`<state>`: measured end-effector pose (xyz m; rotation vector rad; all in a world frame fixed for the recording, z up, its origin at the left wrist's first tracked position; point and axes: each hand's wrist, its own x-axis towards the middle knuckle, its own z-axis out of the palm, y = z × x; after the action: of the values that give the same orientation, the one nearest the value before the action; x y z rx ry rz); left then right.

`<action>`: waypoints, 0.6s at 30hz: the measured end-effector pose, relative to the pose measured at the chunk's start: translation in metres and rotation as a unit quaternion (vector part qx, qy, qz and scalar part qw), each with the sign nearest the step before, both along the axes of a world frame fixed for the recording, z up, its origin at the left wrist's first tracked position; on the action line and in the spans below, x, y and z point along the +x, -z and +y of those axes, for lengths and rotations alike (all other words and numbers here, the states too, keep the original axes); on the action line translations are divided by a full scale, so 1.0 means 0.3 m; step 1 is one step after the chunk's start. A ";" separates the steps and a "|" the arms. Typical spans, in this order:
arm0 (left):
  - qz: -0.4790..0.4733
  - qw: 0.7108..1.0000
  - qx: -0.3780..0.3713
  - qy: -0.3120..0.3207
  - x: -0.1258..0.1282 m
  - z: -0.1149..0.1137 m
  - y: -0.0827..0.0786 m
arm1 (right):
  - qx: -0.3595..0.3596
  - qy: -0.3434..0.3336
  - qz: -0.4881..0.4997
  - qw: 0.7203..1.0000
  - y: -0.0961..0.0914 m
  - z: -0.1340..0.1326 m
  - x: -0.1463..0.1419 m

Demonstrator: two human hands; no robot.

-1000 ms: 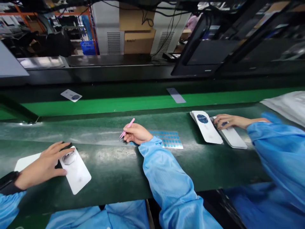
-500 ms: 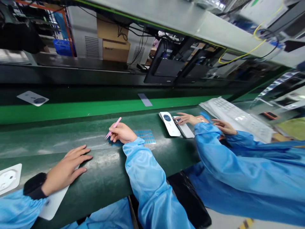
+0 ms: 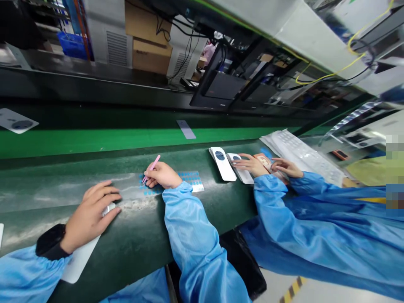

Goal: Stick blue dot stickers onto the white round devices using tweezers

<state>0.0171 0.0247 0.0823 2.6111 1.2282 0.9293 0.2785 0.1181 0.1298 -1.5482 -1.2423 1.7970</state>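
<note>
My right hand (image 3: pixel 161 176) is shut on a pair of pink tweezers (image 3: pixel 152 169), with their tips over a sheet of blue round stickers (image 3: pixel 191 179). At the lower left, my left hand (image 3: pixel 91 214), with a black watch (image 3: pixel 50 240) on its wrist, lies curled on the dark green belt. A small white piece (image 3: pixel 109 209) shows under its fingers. Below that wrist, a white phone back panel (image 3: pixel 78 263) is partly hidden by the hand and sleeve.
A co-worker's hands (image 3: pixel 265 167) work over white panels (image 3: pixel 222 164) to the right, beside a clear sheet (image 3: pixel 299 155). Another white panel (image 3: pixel 14 120) and a pale strip (image 3: pixel 186 129) lie on the far green lane. A black bag (image 3: pixel 243 263) hangs below the belt.
The view has tilted and swung right. My left hand has moved off the panel with the ring-shaped opening, and that panel has gone out of view. A second co-worker hand has appeared.
</note>
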 end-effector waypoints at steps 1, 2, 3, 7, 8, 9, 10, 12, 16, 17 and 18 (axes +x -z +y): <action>0.001 1.000 -0.011 -0.011 -0.019 -0.004 -0.006 | -0.001 0.000 0.001 1.000 -0.001 0.000 0.001; 0.007 1.000 -0.020 -0.023 -0.044 -0.010 -0.013 | -0.002 -0.001 0.001 1.000 -0.002 0.000 0.002; 0.018 0.999 -0.026 -0.033 -0.071 -0.018 -0.018 | -0.002 -0.003 0.001 1.000 -0.001 0.001 0.003; 0.078 0.995 -0.034 -0.045 -0.151 -0.052 -0.020 | 0.000 -0.009 -0.003 1.000 0.002 0.003 0.001; 0.089 0.994 -0.041 -0.040 -0.155 -0.057 -0.016 | 0.001 -0.006 -0.007 1.000 0.002 0.003 0.000; 0.096 0.993 -0.053 -0.035 -0.154 -0.059 -0.011 | 0.002 -0.002 -0.012 1.000 0.003 0.002 -0.002; 0.099 0.992 -0.066 -0.031 -0.148 -0.059 -0.005 | 0.003 0.002 -0.019 1.000 0.004 0.001 -0.003; 0.100 0.990 -0.088 -0.038 -0.137 -0.056 0.005 | 0.002 0.009 -0.025 1.000 0.006 0.001 -0.002; 0.111 0.983 -0.108 -0.096 -0.157 -0.064 0.011 | -0.007 0.004 0.011 1.000 0.020 0.006 0.014; 0.114 0.981 -0.114 -0.110 -0.169 -0.070 0.010 | -0.010 -0.001 0.025 1.000 0.024 0.009 0.021; 0.116 0.978 -0.123 -0.119 -0.179 -0.075 0.007 | -0.013 -0.007 0.038 0.999 0.029 0.012 0.028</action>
<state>-0.0366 0.0022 0.0802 2.4655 1.6245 0.4696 0.2869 0.1218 0.1209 -1.4730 -1.2010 1.8694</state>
